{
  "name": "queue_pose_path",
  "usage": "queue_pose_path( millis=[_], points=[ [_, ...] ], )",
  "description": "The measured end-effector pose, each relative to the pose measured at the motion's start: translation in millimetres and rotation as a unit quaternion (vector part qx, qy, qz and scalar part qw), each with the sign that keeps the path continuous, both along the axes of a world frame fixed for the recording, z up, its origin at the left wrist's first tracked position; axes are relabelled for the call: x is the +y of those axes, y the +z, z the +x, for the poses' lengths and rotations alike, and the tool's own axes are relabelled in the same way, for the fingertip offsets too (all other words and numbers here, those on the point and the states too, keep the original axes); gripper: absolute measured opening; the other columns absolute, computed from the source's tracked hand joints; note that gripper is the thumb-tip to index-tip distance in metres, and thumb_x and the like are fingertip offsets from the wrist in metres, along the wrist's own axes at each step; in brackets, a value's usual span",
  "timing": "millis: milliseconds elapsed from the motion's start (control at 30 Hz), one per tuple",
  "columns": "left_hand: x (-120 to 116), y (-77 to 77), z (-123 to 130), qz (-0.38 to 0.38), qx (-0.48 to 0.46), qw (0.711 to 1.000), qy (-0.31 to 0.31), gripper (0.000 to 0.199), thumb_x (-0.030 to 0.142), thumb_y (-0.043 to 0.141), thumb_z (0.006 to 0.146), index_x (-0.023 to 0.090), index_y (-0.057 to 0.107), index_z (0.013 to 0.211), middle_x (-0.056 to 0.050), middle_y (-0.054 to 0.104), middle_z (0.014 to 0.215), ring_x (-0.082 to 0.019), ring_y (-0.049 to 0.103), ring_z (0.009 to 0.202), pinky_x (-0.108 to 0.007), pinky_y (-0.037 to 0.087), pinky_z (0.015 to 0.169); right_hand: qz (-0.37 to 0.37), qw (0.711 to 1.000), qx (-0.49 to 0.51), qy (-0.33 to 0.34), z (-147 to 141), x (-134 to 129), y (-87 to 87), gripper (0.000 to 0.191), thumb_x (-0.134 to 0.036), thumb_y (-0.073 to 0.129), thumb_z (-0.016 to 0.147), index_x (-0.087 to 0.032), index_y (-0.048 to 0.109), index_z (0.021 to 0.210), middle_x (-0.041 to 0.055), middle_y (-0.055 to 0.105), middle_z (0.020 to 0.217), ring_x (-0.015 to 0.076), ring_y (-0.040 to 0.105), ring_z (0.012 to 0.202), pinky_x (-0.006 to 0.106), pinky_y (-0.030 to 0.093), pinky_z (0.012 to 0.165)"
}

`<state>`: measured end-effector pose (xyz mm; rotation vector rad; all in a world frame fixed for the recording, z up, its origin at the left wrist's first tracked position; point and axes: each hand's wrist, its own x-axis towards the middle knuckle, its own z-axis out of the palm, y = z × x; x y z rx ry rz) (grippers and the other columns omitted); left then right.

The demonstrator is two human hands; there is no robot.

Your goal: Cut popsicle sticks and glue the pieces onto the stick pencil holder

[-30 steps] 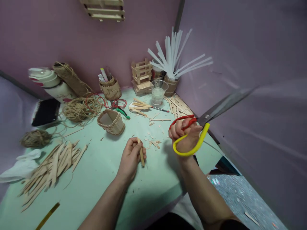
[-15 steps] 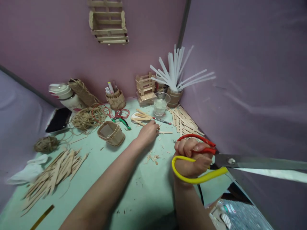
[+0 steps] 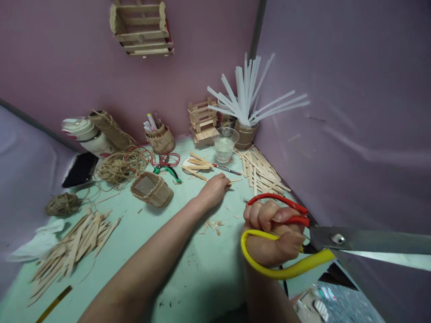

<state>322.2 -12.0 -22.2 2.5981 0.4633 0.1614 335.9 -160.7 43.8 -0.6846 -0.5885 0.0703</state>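
My left hand (image 3: 214,190) rests low over the green table, its fingers closed on a thin wooden stick (image 3: 235,181) that pokes out to the right. Around the handles of large scissors (image 3: 337,238), one red and one yellow, my right hand (image 3: 272,229) is closed, with the blades pointing right. A thin metal tip also shows at the left of that fist. Small wood scraps (image 3: 213,225) lie below my left hand. Just behind it are a red pen-like tool (image 3: 227,169) and several sticks (image 3: 198,164) on a small round lid.
A clear cup (image 3: 224,148) of liquid stands at the back, beside a pot of white strips (image 3: 245,134). Flat sticks (image 3: 261,172) lie right. Leftward are a small basket (image 3: 156,193), green-handled pliers (image 3: 172,173), twine (image 3: 116,168) and a stick pile (image 3: 76,242).
My left hand has shifted slightly right and down with the stick. My right hand and the scissors sit a little lower and further right. The view has moved slightly.
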Motion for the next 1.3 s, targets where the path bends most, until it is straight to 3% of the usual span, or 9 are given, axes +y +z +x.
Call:
queue_pose_path(
  millis=[167, 267, 333, 433, 533, 833, 967, 1100, 1300],
  points=[
    [0, 9.2, -1, -0.025, -0.032, 0.998, 0.046, 0.021, 0.014, 0.047, 0.084, 0.014, 0.068, 0.087, -0.010, 0.062, 0.090, -0.021, 0.055, 0.089, -0.033, 0.043, 0.082, -0.002, 1.000, -0.006, -0.001, 2, -1, 0.6, 0.019, -0.041, 0.046, 0.090, -0.026, 0.046, 0.077, -0.0085, 0.024, 0.054, 0.0079, 0.019, 0.038, 0.021, 0.024, 0.038],
    [2, 19.8, -10, -0.138, -0.077, 0.981, 0.116, 0.026, 0.013, 0.046, 0.083, 0.013, 0.069, 0.094, -0.009, 0.064, 0.094, -0.020, 0.055, 0.090, -0.032, 0.042, 0.083, 0.003, 1.000, -0.002, 0.013, 3, -2, 0.1, 0.019, -0.039, 0.046, 0.089, -0.025, 0.047, 0.077, -0.0088, 0.026, 0.054, 0.0076, 0.019, 0.038, 0.021, 0.026, 0.039],
    [3, 26.3, -21, -0.305, -0.084, 0.936, 0.154, 0.028, 0.016, 0.047, 0.082, 0.013, 0.069, 0.100, -0.007, 0.064, 0.091, -0.016, 0.055, 0.080, -0.027, 0.043, 0.073, 0.006, 1.000, 0.008, 0.025, 2, -2, -0.3, 0.018, -0.037, 0.046, 0.090, -0.025, 0.047, 0.076, -0.0091, 0.026, 0.054, 0.0075, 0.019, 0.038, 0.020, 0.026, 0.040],
    [1, 33.1, -41, -0.551, -0.089, 0.814, 0.160, 0.029, 0.021, 0.054, 0.081, 0.013, 0.069, 0.104, -0.005, 0.061, 0.087, -0.010, 0.050, 0.068, -0.021, 0.039, 0.060, 0.003, 0.999, 0.021, 0.036, 2, -3, -0.2, 0.018, -0.035, 0.047, 0.090, -0.025, 0.046, 0.075, -0.0095, 0.025, 0.053, 0.0073, 0.020, 0.038, 0.019, 0.027, 0.040],
    [-3, 36.4, -58, -0.653, -0.092, 0.737, 0.146, 0.028, 0.026, 0.063, 0.079, 0.013, 0.072, 0.102, -0.005, 0.058, 0.083, -0.007, 0.049, 0.066, -0.019, 0.039, 0.060, -0.005, 0.998, 0.033, 0.044, 0, -2, 0.9, 0.019, -0.035, 0.047, 0.090, -0.024, 0.045, 0.074, -0.0097, 0.025, 0.052, 0.0073, 0.020, 0.038, 0.019, 0.027, 0.040],
    [-12, 30.7, -82, -0.757, -0.140, 0.612, 0.179, 0.022, 0.018, 0.060, 0.080, 0.012, 0.072, 0.097, -0.009, 0.060, 0.085, -0.011, 0.055, 0.070, -0.022, 0.046, 0.062, -0.036, 0.997, 0.056, 0.040, -4, 0, -0.3, 0.020, -0.038, 0.048, 0.087, -0.024, 0.043, 0.073, -0.0101, 0.025, 0.052, 0.0068, 0.018, 0.038, 0.018, 0.024, 0.038],
    [-22, 30.9, -90, -0.716, -0.210, 0.623, 0.236, 0.020, 0.025, 0.058, 0.083, 0.013, 0.073, 0.089, -0.010, 0.061, 0.092, -0.013, 0.057, 0.077, -0.024, 0.050, 0.070, -0.030, 0.997, 0.054, 0.050, -5, 2, -2.6, 0.018, -0.035, 0.048, 0.087, -0.024, 0.046, 0.074, -0.0101, 0.025, 0.051, 0.0068, 0.019, 0.038, 0.018, 0.024, 0.038],
    [-36, 34.9, -109, -0.656, -0.273, 0.655, 0.259, 0.024, 0.034, 0.065, 0.081, 0.014, 0.073, 0.092, -0.001, 0.055, 0.074, -0.005, 0.046, 0.058, -0.014, 0.041, 0.049, -0.027, 0.997, 0.049, 0.051, -5, 6, -0.5, 0.019, -0.033, 0.051, 0.086, -0.023, 0.045, 0.071, -0.0110, 0.023, 0.050, 0.0059, 0.017, 0.036, 0.016, 0.023, 0.037],
    [-47, 29.5, -134, -0.668, -0.292, 0.587, 0.354, 0.021, 0.022, 0.081, 0.064, 0.012, 0.069, 0.077, 0.001, 0.058, 0.064, -0.005, 0.055, 0.056, -0.013, 0.048, 0.054, -0.071, 0.995, 0.072, 0.019, -11, 11, 6.7, 0.022, -0.032, 0.050, 0.085, -0.023, 0.038, 0.068, -0.0122, 0.022, 0.047, 0.0053, 0.015, 0.035, 0.016, 0.021, 0.036]
  ],
)
